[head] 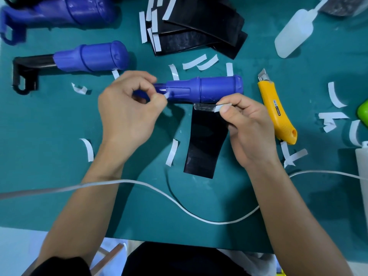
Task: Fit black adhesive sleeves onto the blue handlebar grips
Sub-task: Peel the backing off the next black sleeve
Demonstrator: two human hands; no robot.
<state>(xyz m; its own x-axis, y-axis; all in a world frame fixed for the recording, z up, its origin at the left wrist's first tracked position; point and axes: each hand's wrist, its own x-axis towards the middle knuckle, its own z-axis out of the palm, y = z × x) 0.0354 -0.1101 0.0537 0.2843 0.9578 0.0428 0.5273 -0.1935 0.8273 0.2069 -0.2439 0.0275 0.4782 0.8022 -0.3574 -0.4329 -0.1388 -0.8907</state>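
A blue handlebar grip (207, 89) lies sideways at the middle of the green mat. My left hand (127, 110) holds its narrow left end, fingers curled round it. A black adhesive sleeve (205, 140) hangs down from under the grip's wide right part. My right hand (249, 126) pinches the white backing strip (218, 107) at the sleeve's top edge, just below the grip. A second blue grip (93, 56) on a black bar lies at the upper left. A third blue grip (65, 10) is at the top left corner.
A pile of black sleeves (201, 30) sits at the top centre. Several peeled white strips (172, 152) litter the mat. A yellow utility knife (276, 108) lies right of the grip, a white squeeze bottle (294, 32) at upper right, a white cable (159, 194) crosses near me.
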